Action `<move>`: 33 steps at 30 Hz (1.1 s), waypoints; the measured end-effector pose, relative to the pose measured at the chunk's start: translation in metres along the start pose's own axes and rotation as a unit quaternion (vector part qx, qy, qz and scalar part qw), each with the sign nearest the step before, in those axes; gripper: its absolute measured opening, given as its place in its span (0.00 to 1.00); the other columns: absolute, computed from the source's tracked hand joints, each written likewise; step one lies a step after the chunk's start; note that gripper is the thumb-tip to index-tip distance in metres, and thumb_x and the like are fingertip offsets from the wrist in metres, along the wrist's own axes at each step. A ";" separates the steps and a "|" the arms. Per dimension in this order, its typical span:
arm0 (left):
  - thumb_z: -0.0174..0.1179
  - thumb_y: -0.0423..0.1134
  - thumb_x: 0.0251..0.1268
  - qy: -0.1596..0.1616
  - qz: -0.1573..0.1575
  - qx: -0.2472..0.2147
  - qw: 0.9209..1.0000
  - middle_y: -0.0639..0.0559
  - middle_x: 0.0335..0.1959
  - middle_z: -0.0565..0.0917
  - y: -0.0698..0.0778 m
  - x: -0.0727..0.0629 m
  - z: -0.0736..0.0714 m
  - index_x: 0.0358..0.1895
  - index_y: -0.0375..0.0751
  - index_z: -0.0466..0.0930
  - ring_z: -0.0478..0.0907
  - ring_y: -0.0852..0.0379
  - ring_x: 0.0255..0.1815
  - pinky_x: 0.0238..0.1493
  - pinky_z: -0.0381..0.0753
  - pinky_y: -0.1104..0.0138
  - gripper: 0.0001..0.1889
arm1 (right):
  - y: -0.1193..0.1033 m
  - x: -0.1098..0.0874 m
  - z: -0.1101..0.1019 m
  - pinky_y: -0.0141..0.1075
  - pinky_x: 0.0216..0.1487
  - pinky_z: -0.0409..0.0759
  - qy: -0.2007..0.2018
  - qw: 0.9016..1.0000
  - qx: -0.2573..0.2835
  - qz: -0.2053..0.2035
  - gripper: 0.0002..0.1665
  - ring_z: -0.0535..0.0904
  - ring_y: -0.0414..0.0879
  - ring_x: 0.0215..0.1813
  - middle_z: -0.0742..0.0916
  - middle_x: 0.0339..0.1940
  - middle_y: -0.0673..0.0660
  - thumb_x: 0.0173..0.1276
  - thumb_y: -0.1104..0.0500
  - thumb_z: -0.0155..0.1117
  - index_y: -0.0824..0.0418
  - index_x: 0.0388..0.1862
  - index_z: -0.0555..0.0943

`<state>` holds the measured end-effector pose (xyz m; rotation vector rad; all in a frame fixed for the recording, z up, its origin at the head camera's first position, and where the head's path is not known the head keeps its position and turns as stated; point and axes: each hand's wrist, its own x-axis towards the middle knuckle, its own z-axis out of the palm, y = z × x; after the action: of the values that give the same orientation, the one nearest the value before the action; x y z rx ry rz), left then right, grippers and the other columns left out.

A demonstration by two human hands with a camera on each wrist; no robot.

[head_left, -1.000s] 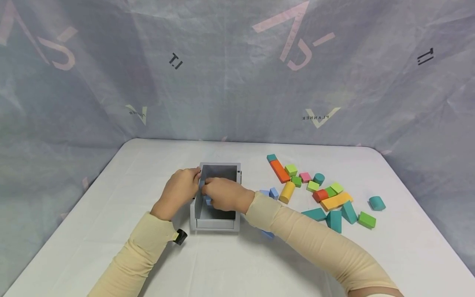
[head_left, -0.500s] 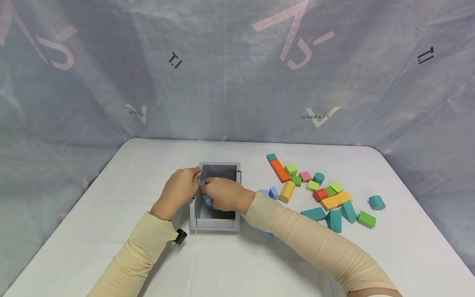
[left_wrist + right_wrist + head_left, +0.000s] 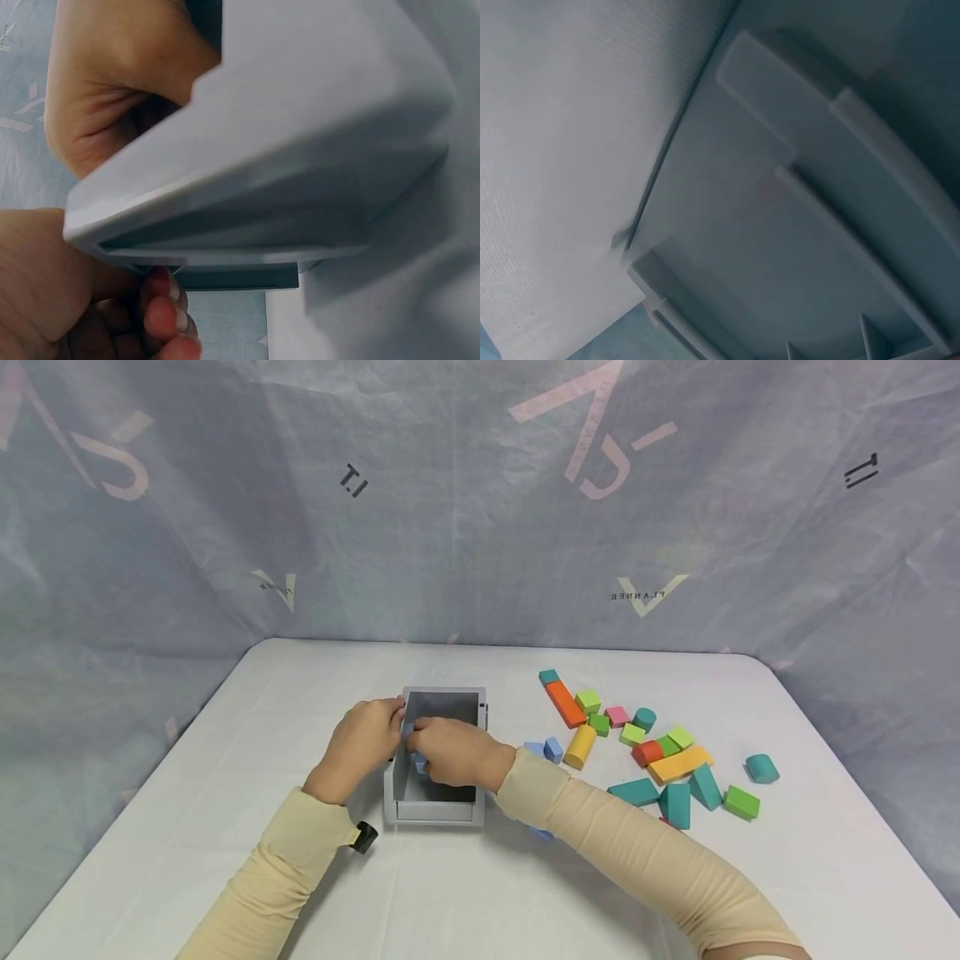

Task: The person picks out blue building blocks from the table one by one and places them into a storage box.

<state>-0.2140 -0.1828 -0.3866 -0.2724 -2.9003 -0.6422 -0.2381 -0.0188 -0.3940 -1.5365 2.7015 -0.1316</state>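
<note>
A small grey plastic box (image 3: 435, 812) stands on the table in the head view. My left hand (image 3: 362, 742) grips the top of its left wall, and curled fingers (image 3: 163, 319) show at that edge in the left wrist view. My right hand (image 3: 456, 753) reaches over the right wall into the box, fingers bent near the inside of the left wall. A blue block (image 3: 421, 765) shows below those fingers. The right fingertips are hidden, so I cannot tell what they hold. In the right wrist view, the box's ribbed side (image 3: 757, 210) fills much of the picture.
Loose coloured blocks lie right of the box, including a yellow cylinder (image 3: 581, 747), a long red-orange block (image 3: 566, 704) and a teal wedge (image 3: 676, 806). Blue blocks (image 3: 553, 750) lie near the right sleeve. A grey printed cloth (image 3: 450, 527) hangs behind the white table (image 3: 315, 685).
Both hands and the box hold their places. A sliver of red now shows beside a teal wedge, at the edge of the right sleeve.
</note>
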 end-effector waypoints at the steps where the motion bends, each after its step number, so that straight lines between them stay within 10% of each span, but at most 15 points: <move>1: 0.51 0.33 0.77 0.001 0.001 0.000 1.000 0.46 0.21 0.78 0.000 0.000 0.000 0.61 0.26 0.78 0.64 0.59 0.13 0.18 0.63 0.67 0.17 | 0.000 0.000 0.000 0.25 0.46 0.77 -0.001 1.000 0.001 0.001 0.15 0.81 0.40 0.48 0.85 0.47 0.51 0.65 0.66 0.68 0.58 0.51 0.87; 33: 0.52 0.33 0.77 0.005 0.007 0.007 1.000 0.46 0.19 0.77 0.000 0.001 0.001 0.61 0.26 0.78 0.64 0.59 0.12 0.18 0.64 0.67 0.17 | 0.007 -0.010 -0.014 0.28 0.44 0.77 0.040 0.994 0.100 0.007 0.15 0.79 0.42 0.45 0.85 0.46 0.55 0.66 0.66 0.66 0.61 0.52 0.86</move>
<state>-0.2148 -0.1824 -0.3879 -0.2871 -2.8890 -0.6189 -0.2400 -0.0054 -0.3812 -1.4840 2.6608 -0.4577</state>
